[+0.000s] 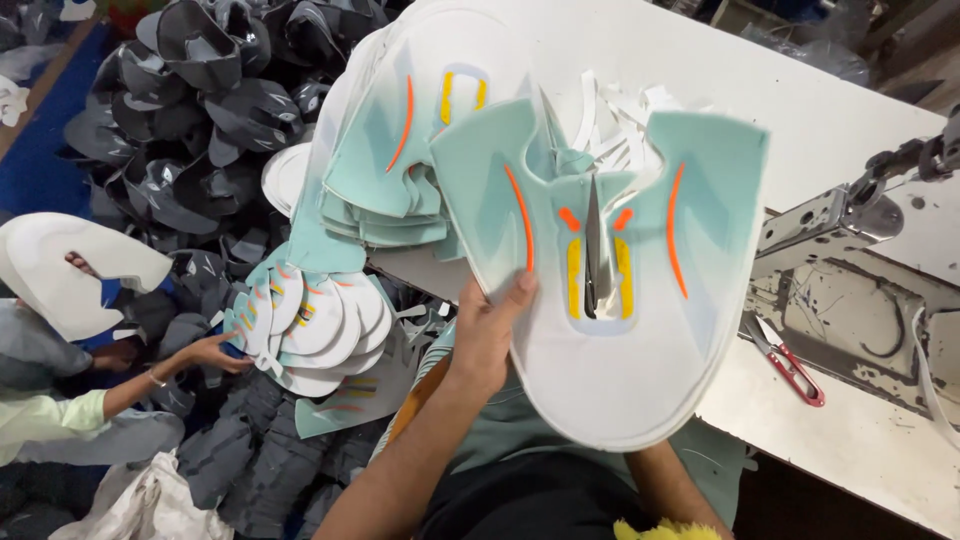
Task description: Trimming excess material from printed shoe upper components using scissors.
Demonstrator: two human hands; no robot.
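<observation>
One held shoe upper (610,300), two stacks (400,150), one red-handled snips (790,365).

I see bright, even light from overhead, washing the white surface (850,120) nearly to glare. Left of it the dark grey pile (200,110) sits dimmer. Slight motion blur softens the shoe upper (610,330); frame edges bend.

Bare table (860,440) lies open beyond the red snips (790,365); the sewing machine (850,215) blocks the right.

L hand (487,335) holds mint-white shoe upper (610,290); scissors (592,262) poke thru slot.
</observation>
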